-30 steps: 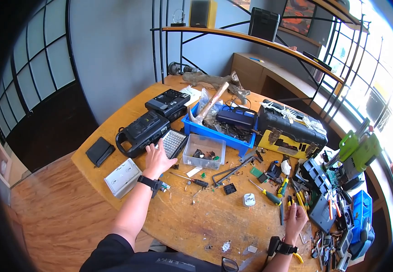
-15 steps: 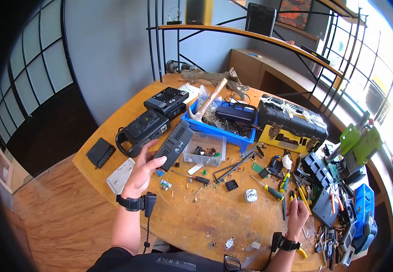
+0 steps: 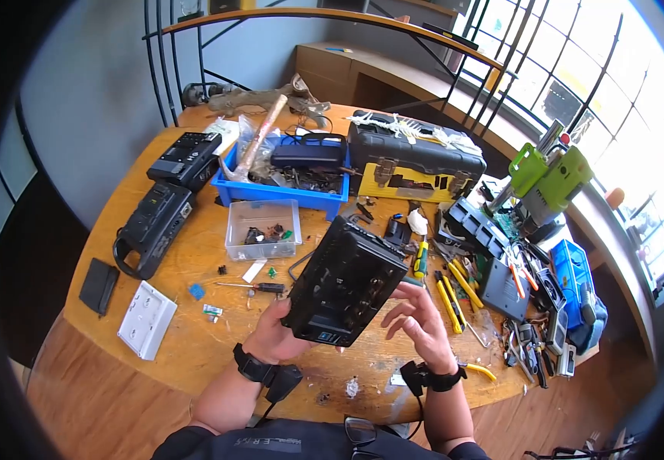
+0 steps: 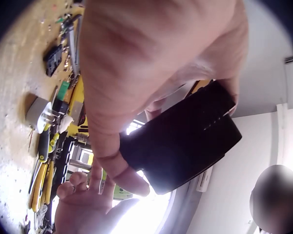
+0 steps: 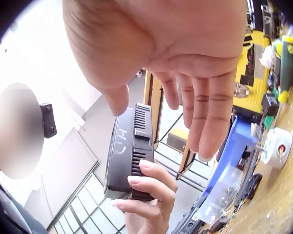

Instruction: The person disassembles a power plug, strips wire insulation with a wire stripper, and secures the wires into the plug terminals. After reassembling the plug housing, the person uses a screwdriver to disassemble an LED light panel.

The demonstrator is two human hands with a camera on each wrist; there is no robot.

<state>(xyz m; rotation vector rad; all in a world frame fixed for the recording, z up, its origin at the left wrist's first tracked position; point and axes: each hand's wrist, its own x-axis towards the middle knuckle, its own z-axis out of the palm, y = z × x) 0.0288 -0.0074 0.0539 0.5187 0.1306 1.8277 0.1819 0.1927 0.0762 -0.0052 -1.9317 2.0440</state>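
In the head view, my left hand (image 3: 274, 337) grips a black boxy device (image 3: 347, 284) by its lower left side, held tilted above the table. The left wrist view has my left hand (image 4: 156, 58) curled round the dark device (image 4: 185, 139). My right hand (image 3: 424, 326) is close to the device's right side, fingers parted and slightly bent, holding nothing. Seen from the right wrist, my right palm (image 5: 171, 48) faces the device (image 5: 124, 156), whose ribbed side shows, and left fingers (image 5: 154, 183) wrap its edge.
A blue crate (image 3: 293, 195) with a hammer and a clear box (image 3: 263, 234) stand behind the device; a black and yellow toolbox (image 3: 416, 161) is at the back. Black chargers (image 3: 155, 222) and a white panel (image 3: 148, 318) lie left, pliers (image 3: 450, 299) and tools right.
My left hand has lifted the black device from the table's left side and brought it to the middle, turning it. My right hand has moved toward it and its fingers have spread. The head view has shifted right.
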